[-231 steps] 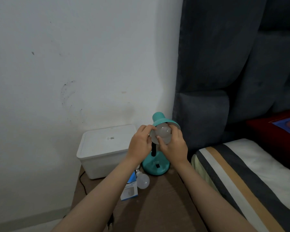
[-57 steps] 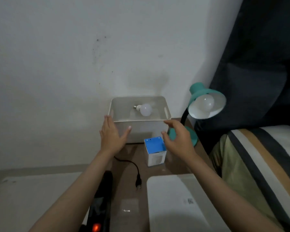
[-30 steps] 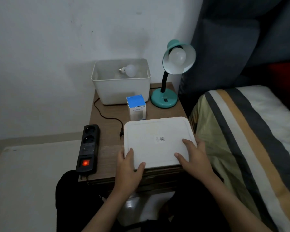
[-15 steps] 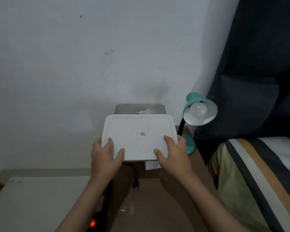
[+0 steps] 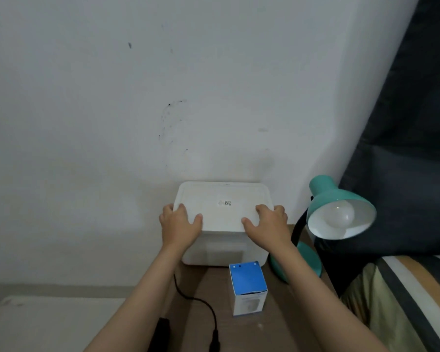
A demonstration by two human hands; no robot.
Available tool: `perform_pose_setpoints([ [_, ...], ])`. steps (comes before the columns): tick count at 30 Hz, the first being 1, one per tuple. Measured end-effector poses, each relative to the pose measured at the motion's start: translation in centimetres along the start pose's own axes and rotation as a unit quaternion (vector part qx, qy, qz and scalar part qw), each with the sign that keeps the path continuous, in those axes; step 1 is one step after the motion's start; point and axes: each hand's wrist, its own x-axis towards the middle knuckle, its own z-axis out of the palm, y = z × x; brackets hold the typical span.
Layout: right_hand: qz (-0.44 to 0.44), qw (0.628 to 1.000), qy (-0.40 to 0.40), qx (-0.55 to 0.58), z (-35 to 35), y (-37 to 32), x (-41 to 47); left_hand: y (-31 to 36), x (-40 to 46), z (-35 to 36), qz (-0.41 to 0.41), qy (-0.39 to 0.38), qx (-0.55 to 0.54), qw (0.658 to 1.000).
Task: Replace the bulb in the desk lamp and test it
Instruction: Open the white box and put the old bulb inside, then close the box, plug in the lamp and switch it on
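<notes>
Head view, counts: one desk lamp, one bulb in its shade, one white bin, one lid, one blue-topped bulb box, one black cord, two hands.
Left hand: fingers curl over the lid's left front corner, thumb on top.
Right hand: grips the lid's right front corner the same way.
Lid: lies flat on the bin, a small code label at its middle.
Surroundings: the bin stands against the white wall on the brown counter; the box stands just in front of it; a striped bed lies to the right.
In the way: the right forearm crosses the lamp's teal base.
Lamp: teal shade tilted toward the camera, white inside, black bent neck; the frosted round bulb is unlit.
</notes>
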Motion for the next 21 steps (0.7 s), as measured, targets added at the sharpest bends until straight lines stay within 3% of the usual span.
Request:
perform_pose_setpoints([
  [6, -0.001, 1.0, -0.001, 0.009, 0.8, 0.7, 0.8, -0.6, 0.8, 1.0, 0.002, -0.019, 0.032, 0.999],
  [14, -0.018, 1.0, 0.021, 0.002, 1.1, 1.6, 0.3, -1.0, 0.9, 0.7, 0.017, -0.102, 0.145, 0.984],
  [17, -0.095, 0.989, 0.104, 0.045, 1.4, 1.2, -1.8, -1.9, -0.5, -0.3, 0.027, -0.119, 0.1, 0.987],
  [21, -0.251, 0.943, 0.182, 0.119, 3.0, 0.0, -8.1, -4.2, -5.9, -1.1, 0.049, -0.064, 0.029, 0.996],
])
